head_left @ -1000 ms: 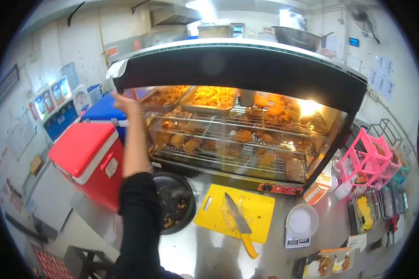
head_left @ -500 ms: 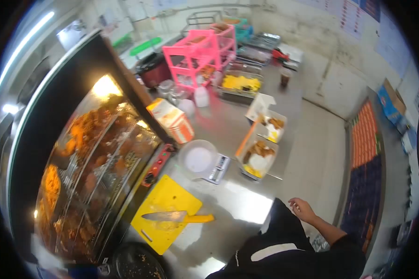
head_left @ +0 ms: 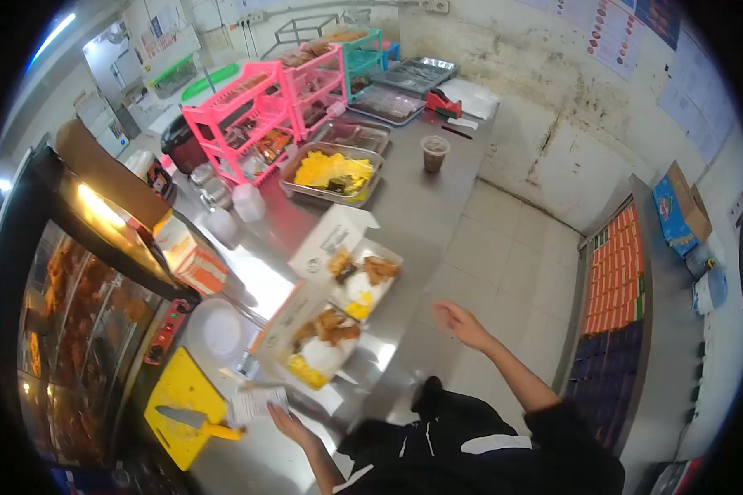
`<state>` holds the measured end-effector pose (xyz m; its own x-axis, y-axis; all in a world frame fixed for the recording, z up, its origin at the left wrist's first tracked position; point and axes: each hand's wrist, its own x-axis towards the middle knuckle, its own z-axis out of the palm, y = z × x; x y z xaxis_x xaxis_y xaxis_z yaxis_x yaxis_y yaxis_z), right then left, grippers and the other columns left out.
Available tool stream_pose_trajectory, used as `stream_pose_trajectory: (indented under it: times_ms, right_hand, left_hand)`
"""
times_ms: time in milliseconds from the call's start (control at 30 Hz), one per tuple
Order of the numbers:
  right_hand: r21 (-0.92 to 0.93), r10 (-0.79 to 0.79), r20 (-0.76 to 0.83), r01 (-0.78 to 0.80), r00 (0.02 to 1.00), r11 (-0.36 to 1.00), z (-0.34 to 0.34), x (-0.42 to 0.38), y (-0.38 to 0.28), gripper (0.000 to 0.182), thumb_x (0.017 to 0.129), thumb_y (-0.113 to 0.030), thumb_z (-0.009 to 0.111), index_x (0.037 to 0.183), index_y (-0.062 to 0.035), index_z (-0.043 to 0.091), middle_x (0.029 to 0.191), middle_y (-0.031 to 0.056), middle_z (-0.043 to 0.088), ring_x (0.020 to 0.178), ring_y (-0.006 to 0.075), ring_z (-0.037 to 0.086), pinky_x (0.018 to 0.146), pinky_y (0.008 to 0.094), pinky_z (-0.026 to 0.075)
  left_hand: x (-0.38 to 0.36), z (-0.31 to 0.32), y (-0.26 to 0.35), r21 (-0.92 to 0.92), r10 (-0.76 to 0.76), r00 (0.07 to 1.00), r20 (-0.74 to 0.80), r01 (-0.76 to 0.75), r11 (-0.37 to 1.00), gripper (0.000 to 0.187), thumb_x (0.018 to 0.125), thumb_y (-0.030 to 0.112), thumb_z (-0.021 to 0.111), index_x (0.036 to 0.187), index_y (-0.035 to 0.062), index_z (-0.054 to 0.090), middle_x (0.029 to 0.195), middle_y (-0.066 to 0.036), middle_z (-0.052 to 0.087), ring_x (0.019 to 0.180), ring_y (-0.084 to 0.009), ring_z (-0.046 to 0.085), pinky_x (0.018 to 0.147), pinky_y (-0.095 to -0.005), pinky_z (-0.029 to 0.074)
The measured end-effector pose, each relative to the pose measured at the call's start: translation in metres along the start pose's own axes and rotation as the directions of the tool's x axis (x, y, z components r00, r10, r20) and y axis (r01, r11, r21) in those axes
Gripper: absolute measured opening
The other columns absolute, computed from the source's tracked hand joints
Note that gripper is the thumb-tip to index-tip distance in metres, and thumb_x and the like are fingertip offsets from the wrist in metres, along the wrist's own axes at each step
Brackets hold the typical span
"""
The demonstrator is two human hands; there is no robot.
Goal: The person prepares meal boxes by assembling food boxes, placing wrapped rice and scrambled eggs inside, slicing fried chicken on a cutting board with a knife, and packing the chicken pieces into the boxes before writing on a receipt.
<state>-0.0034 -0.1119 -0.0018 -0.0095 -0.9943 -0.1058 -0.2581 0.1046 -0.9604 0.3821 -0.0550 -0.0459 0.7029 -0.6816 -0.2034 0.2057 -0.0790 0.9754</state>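
Note:
My left hand point(head_left: 292, 425) is low over the steel counter, with a white slip of printed paper point(head_left: 257, 404) at its fingers; the grip is partly blurred. Just beyond it are two open meal boxes: the nearer meal box point(head_left: 322, 351) and the farther meal box point(head_left: 367, 280), both containing rice, yellow egg and fried pieces. My right hand point(head_left: 464, 327) hangs above the floor beside the counter, fingers loosely apart and holding nothing. Left of the paper lies a knife point(head_left: 191, 419) with a yellow handle on a yellow cutting board point(head_left: 186, 388).
A lit display case point(head_left: 74, 330) of fried food stands at the left. Behind the boxes are a tray of yellow egg point(head_left: 334, 173), pink racks point(head_left: 243, 124) and a drink cup point(head_left: 434, 155). A shelf of stacked orange boxes point(head_left: 615, 268) lines the right.
My view has swung left-to-right across the counter, so the display case and board sit farther left. My left hand has come into view with the paper. My right hand has reached forward.

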Motion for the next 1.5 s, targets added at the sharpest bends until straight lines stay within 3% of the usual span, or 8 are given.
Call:
stream_pose_trajectory:
  times_ms: [33, 367, 633, 800, 1200, 1367, 1433, 1500]
  right_hand:
    - [-0.301, -0.374, 0.011, 0.360, 0.927, 0.883, -0.009, 0.040, 0.022, 0.034, 0.086, -0.004, 0.043, 0.119, -0.0048, 0.048, 0.108, 0.0084, 0.055, 0.093, 0.0199, 0.055, 0.080, 0.0286, 0.044]
    - [-0.380, 0.035, 0.121, 0.014, 0.992, 0.925, -0.002, 0.183, 0.001, 0.046, 0.090, -0.036, 0.044, 0.125, -0.0058, 0.044, 0.104, 0.0196, 0.052, 0.096, 0.0316, 0.053, 0.082, 0.0384, 0.043]
    - [0.170, -0.230, -0.026, 0.231, 0.973, 0.958, -0.118, 0.298, 0.065, 0.025, 0.089, -0.019, 0.049, 0.109, -0.0050, 0.057, 0.077, 0.0047, 0.054, 0.067, 0.0107, 0.051, 0.066, 0.0249, 0.045]
    - [-0.482, -0.429, -0.492, 0.173, 0.758, 0.859, -0.281, 0.408, 0.074, 0.020, 0.081, -0.002, 0.051, 0.100, -0.0038, 0.056, 0.092, 0.0128, 0.054, 0.081, 0.0260, 0.055, 0.071, 0.0333, 0.045]
    - [-0.842, -0.138, 0.035, 0.103, 0.990, 0.529, -0.408, 0.592, 0.104, 0.021, 0.078, -0.003, 0.052, 0.098, 0.0008, 0.048, 0.100, 0.0197, 0.052, 0.092, 0.0336, 0.053, 0.075, 0.0440, 0.043]
    - [-0.523, -0.452, 0.136, 0.451, 0.882, 0.723, -0.383, 0.590, 0.156, 0.012, 0.083, -0.008, 0.044, 0.092, -0.0021, 0.049, 0.074, 0.0107, 0.051, 0.067, 0.0241, 0.054, 0.055, 0.0351, 0.043]
    - [0.179, 0.284, 0.380, -0.371, 0.880, 0.911, -0.384, 0.574, 0.109, 0.011, 0.085, -0.015, 0.047, 0.092, -0.0070, 0.051, 0.064, -0.0014, 0.044, 0.051, 0.0076, 0.043, 0.040, 0.0216, 0.030]
    - [0.288, 0.345, 0.400, -0.473, 0.849, 0.833, -0.394, 0.560, 0.071, 0.010, 0.086, -0.018, 0.049, 0.090, -0.0096, 0.050, 0.062, -0.0046, 0.040, 0.049, 0.0032, 0.037, 0.038, 0.0178, 0.024]
  left_hand:
    - [0.018, 0.009, -0.032, 0.078, 0.012, 0.998, 0.058, -0.017, 0.997, 0.054, 0.093, 0.034, 0.039, 0.135, 0.0004, 0.031, 0.142, -0.013, 0.026, 0.130, -0.0260, 0.025, 0.105, -0.0405, 0.020]
    - [0.007, 0.096, -0.072, 0.314, 0.237, 0.971, -0.021, -0.219, 0.924, 0.048, 0.095, 0.030, 0.039, 0.124, -0.0078, 0.041, 0.120, -0.019, 0.049, 0.108, -0.0260, 0.048, 0.092, -0.0337, 0.038]
    - [-0.013, 0.229, -0.088, 0.455, 0.251, 0.954, -0.163, -0.153, 0.877, 0.048, 0.096, 0.030, 0.034, 0.124, -0.0079, 0.042, 0.119, -0.020, 0.049, 0.109, -0.0263, 0.048, 0.093, -0.0341, 0.038]
    - [-0.026, 0.313, -0.082, 0.413, 0.198, 0.958, -0.207, -0.098, 0.905, 0.048, 0.096, 0.030, 0.035, 0.125, -0.0068, 0.041, 0.122, -0.019, 0.048, 0.109, -0.0258, 0.049, 0.092, -0.0336, 0.039]
    - [-0.013, 0.442, -0.088, 0.461, 0.212, 0.943, -0.257, -0.073, 0.884, 0.041, 0.097, 0.027, 0.035, 0.117, -0.0064, 0.047, 0.109, -0.013, 0.055, 0.099, -0.0193, 0.052, 0.087, -0.0306, 0.041]
    - [-0.003, 0.481, -0.092, 0.407, 0.166, 0.972, -0.169, -0.085, 0.910, 0.040, 0.096, 0.027, 0.035, 0.115, -0.0063, 0.049, 0.109, -0.013, 0.056, 0.099, -0.0189, 0.052, 0.087, -0.0301, 0.040]
    - [-0.008, 0.503, -0.095, 0.419, 0.161, 0.964, -0.213, -0.059, 0.906, 0.040, 0.096, 0.026, 0.036, 0.115, -0.0066, 0.049, 0.109, -0.013, 0.056, 0.098, -0.0188, 0.052, 0.087, -0.0301, 0.040]
    - [-0.010, 0.520, -0.102, 0.425, 0.183, 0.965, -0.190, -0.087, 0.901, 0.039, 0.096, 0.024, 0.035, 0.113, -0.0067, 0.050, 0.107, -0.014, 0.057, 0.097, -0.0193, 0.053, 0.086, -0.0301, 0.041]
